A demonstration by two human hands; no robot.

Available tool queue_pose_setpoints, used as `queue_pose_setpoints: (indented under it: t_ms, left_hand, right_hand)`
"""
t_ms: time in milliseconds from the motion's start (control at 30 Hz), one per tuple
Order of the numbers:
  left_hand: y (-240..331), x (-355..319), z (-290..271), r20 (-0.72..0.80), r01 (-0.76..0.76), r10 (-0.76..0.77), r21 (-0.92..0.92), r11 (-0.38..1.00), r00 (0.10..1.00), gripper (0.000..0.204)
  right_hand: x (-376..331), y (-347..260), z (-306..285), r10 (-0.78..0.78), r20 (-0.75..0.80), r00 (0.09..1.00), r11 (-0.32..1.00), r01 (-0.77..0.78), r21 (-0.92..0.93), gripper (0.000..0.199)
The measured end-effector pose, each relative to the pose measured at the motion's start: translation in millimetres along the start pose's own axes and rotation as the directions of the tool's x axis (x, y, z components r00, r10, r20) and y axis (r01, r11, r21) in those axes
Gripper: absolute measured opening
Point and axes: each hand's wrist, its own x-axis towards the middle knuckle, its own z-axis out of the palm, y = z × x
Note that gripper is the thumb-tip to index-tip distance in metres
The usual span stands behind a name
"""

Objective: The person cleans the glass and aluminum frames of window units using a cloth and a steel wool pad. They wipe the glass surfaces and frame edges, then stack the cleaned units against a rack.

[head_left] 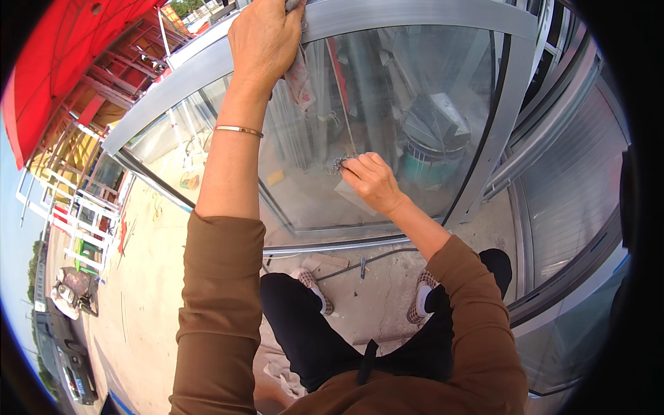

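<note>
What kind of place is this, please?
Probably an outdoor workshop yard for aluminium windows: a framed glass panel under both hands, metal frames stacked on the right, painted metal racks on concrete.

1. The left hand (264,38) grips the top rail of the aluminium window frame (415,17), a cloth (299,76) hanging beneath it.
2. The right hand (372,181) presses a steel-wool pad (340,164) against the glass pane (401,111).

scrubber (339,164) on glass pane (415,104), frame (415,15) above
</note>
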Motion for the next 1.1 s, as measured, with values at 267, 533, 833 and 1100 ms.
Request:
queue_pose_setpoints:
  t_ms: [267, 533, 833, 1100]
  left_hand:
    - [31, -4, 6, -0.377, -0.185, 0.297, 0.305, 0.934, 0.877, 0.025]
    - [54, -5, -5, -0.384, -0.038, 0.196, 0.383, 0.923, 0.902, 0.018]
    - [52, -1, -6, -0.359, -0.021, 0.162, 0.367, 0.93, 0.919, 0.019]
    - [62, 2, -27, -0.23, 0.104, -0.076, 0.115, 0.988, 0.97, 0.044]
  right_hand:
    - [108, 16, -13, 0.203, -0.344, 0.917, 0.962, -0.252, -0.105, 0.017]
    - [64, 72, -60, 0.351, -0.453, 0.82, 0.859, -0.474, -0.193, 0.012]
    - [-82, 57, -48, 0.752, -0.659, 0.015, 0.192, -0.961, 0.197, 0.008]
    - [137, 44, -89, 0.625, -0.583, 0.519, 0.779, -0.467, 0.42, 0.011]
